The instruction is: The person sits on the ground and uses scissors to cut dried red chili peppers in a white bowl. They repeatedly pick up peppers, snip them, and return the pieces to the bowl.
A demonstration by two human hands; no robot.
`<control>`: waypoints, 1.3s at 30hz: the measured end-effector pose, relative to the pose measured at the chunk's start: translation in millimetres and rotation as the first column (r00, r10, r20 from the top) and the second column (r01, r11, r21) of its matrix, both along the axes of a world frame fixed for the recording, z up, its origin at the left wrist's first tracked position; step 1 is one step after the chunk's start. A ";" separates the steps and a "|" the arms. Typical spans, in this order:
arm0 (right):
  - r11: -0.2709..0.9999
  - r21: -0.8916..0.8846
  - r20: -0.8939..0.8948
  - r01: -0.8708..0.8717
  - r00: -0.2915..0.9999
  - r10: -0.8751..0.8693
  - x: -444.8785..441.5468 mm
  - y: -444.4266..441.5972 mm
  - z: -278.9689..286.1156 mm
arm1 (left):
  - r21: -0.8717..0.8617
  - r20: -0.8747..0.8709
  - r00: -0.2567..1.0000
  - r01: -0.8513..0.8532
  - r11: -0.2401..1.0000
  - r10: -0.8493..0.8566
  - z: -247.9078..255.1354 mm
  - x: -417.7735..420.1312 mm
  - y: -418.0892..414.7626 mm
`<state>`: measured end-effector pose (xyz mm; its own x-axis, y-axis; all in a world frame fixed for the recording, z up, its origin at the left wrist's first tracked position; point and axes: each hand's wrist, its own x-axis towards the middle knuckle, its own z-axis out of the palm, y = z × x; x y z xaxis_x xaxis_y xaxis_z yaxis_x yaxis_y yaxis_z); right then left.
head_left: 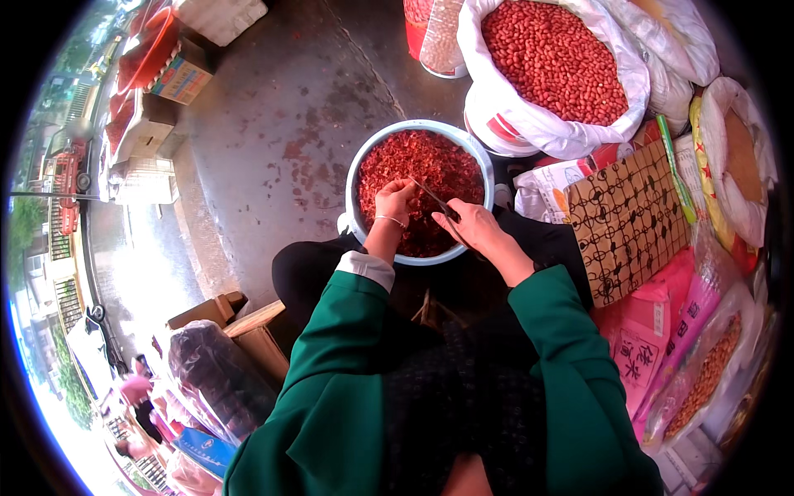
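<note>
In front of me a pale blue plastic tub (352, 186) holds a heap of cut dried red chili pieces (428, 152). My right hand (474, 223) grips a pair of metal scissors (432, 194) over the heap. The blades point up and to the left, towards the fingers of my left hand (392, 199). Thumb and fingers of that hand are pinched together close to the blade tips. Whether a chili lies between them is too small to make out. The tub stands between my knees.
A white sack of red-skinned peanuts (555, 62) rests on a white bucket (496, 133) at the upper right. A patterned brown paper bag (629, 223) is by my right knee. Cardboard boxes (260, 338) lie at my left. Wet-looking concrete floor (260, 142) spreads beyond the tub.
</note>
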<state>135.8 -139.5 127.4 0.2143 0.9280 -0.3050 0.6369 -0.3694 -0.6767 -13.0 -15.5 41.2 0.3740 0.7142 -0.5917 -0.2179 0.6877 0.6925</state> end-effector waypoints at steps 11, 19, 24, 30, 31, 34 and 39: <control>0.995 0.015 0.032 -0.102 0.994 0.102 -6.6 -8.8 6.6 | -0.145 0.011 0.992 0.129 0.981 -0.129 -5.7 -11.5 -25.0; 0.987 0.152 0.079 0.044 0.995 -0.056 -4.2 -4.2 -8.8 | 0.164 -0.499 0.859 0.224 0.961 -0.115 -18.5 -12.4 -26.8; 0.971 0.112 -0.138 0.213 0.971 -0.197 3.6 8.7 -9.9 | 0.156 -0.892 0.446 0.161 0.975 0.069 -27.5 -5.7 -52.4; 0.944 0.171 -0.306 0.282 0.926 -0.221 -0.1 10.8 -0.4 | -0.195 -0.660 0.751 -0.177 0.965 0.004 -49.1 12.0 -60.3; 0.936 0.189 -0.328 0.298 0.917 -0.226 -1.0 10.6 1.6 | -0.182 -0.584 0.805 -0.255 0.950 0.104 -52.8 15.0 -53.8; 0.935 0.176 -0.318 0.309 0.916 -0.243 2.4 14.4 3.2 | -0.190 -0.286 0.919 -0.331 0.924 0.271 -51.3 18.9 -33.4; 0.918 0.208 -0.317 0.337 0.911 -0.262 4.0 15.6 9.5 | -0.169 -0.026 0.964 -0.267 0.949 0.266 0.3 19.8 -9.0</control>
<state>139.8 -123.9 137.0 0.4356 0.8863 -0.1573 0.2956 -0.3059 -0.9050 6.8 -24.5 41.4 0.1818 0.6769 -0.7133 -0.4076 0.7120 0.5718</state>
